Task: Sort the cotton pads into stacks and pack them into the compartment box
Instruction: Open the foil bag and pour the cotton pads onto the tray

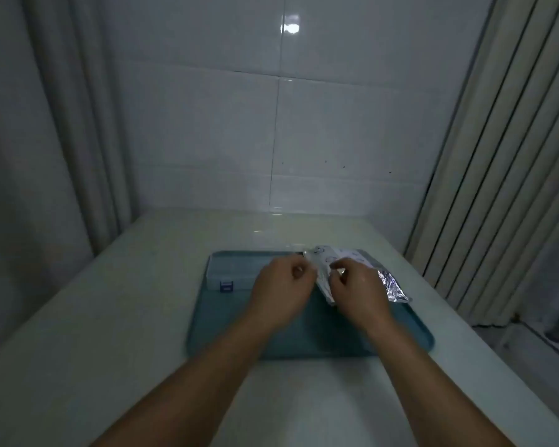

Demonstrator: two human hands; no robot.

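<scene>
Here, left hand point(283, 282) and right hand point(357, 283), fingers curled, pinching the foil packet point(325, 269) above the teal tray point(226, 321) on the desk point(110, 317); clear compartment box point(233, 272) at tray's far left; forearms extended forward.

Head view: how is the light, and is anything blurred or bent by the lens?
Head view: dim, bluish light; a glare spot on the wall tile; the curtain lines lean from wide-angle distortion; both hands, left hand and right hand, and the foil packet they hold look soft with motion blur.
</scene>
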